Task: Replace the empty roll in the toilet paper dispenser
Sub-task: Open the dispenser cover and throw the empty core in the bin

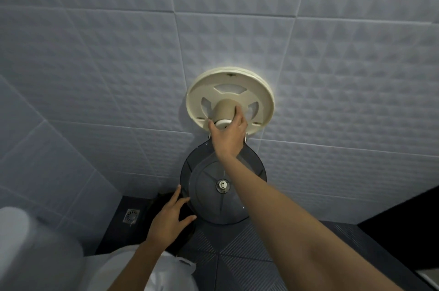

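A round cream dispenser back plate (261,91) is fixed to the tiled wall. An empty brown cardboard core (223,109) sits on its central spindle. My right hand (228,136) reaches up and its fingers wrap around the core's outer end. The smoky grey dispenser cover (204,186) hangs open below the plate on its hinge, with a key lock (222,185) at its centre. My left hand (169,217) is spread open, fingertips touching the cover's left rim. A white plastic bag (171,274) hangs near my left wrist.
A white toilet cistern (35,250) stands at the lower left. A metal floor drain (130,216) sits in the dark tiled floor (237,255). A dark edge (403,210) runs along the lower right.
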Demonstrator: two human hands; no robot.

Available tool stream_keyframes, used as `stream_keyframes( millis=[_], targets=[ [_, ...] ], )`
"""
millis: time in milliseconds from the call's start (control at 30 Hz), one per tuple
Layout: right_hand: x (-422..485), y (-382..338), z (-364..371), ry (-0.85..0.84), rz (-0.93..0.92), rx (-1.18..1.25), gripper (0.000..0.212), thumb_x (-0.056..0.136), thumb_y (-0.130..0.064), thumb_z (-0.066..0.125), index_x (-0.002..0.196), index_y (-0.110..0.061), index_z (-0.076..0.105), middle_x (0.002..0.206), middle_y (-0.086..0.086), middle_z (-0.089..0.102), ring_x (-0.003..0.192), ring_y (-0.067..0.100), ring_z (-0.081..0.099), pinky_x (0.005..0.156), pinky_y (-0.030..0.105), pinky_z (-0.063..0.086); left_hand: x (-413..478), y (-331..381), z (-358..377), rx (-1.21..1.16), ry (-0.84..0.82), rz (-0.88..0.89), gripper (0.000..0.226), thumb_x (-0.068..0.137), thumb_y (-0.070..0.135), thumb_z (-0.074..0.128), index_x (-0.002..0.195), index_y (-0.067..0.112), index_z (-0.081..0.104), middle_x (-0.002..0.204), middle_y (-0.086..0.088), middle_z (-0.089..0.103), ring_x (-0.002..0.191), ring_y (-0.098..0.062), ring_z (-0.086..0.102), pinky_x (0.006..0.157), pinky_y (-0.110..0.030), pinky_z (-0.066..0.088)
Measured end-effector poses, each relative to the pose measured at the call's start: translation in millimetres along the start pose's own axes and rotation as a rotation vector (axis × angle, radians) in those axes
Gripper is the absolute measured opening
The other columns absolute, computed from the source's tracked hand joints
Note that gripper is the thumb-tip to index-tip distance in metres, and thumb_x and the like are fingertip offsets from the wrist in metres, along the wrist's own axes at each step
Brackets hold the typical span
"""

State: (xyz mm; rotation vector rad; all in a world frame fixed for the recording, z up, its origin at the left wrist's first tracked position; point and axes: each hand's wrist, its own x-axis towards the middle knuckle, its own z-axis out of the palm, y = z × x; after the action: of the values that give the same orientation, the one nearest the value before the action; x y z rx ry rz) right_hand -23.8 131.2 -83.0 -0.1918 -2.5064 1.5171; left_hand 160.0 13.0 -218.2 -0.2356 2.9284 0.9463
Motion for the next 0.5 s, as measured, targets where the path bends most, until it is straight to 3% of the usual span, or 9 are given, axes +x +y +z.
stream_keyframes(
  millis=[167,333,433,500],
  targets=[
    [-6.9,1.8,-4.1,0.008,0.02,0.02,0.081,0.074,-0.042,0.07,0.142,-0.035,0.027,0.135,0.007,0.04,0.117,0.03,0.049,0.082,0.041,0.05,2.1,-1.3,0.2,-0.004,-0.012,-0.003,0.058,0.086,0.039,0.064,0.139,0.021,0.047,0.157,0.011,0.0,0.141,-0.014,0.032,0.101,-0.023,0.038],
    [-30.5,12.5,-11.9,0.013,0.027,0.139,0.081,0.073,-0.039,0.073,0.141,-0.034,0.029,0.135,0.003,0.04,0.114,0.022,0.051,0.084,0.039,0.051,-0.8,0.0,-8.7,0.009,-0.041,0.019,0.052,0.094,0.03,0.055,0.144,0.023,0.039,0.159,0.007,0.008,0.139,-0.011,0.033,0.099,-0.016,0.031],
    [-43.3,20.5,-16.6,0.016,0.065,0.331,0.078,0.071,-0.035,0.076,0.136,-0.03,0.033,0.134,0.002,0.042,0.11,0.015,0.05,0.082,0.033,0.049,-5.4,-9.3,-18.9,-0.01,-0.052,0.022,0.048,0.096,0.024,0.053,0.142,0.022,0.042,0.156,0.008,0.023,0.138,-0.011,0.036,0.1,-0.014,0.029],
    [-55.1,24.9,-19.3,0.031,0.122,0.435,0.076,0.066,-0.039,0.077,0.128,-0.034,0.034,0.13,0.003,0.047,0.111,0.021,0.055,0.086,0.041,0.054,-15.6,-20.6,-27.8,-0.027,-0.028,0.005,0.042,0.096,0.022,0.053,0.137,0.021,0.05,0.151,0.003,0.038,0.134,-0.013,0.042,0.102,-0.016,0.031]
  ],
)
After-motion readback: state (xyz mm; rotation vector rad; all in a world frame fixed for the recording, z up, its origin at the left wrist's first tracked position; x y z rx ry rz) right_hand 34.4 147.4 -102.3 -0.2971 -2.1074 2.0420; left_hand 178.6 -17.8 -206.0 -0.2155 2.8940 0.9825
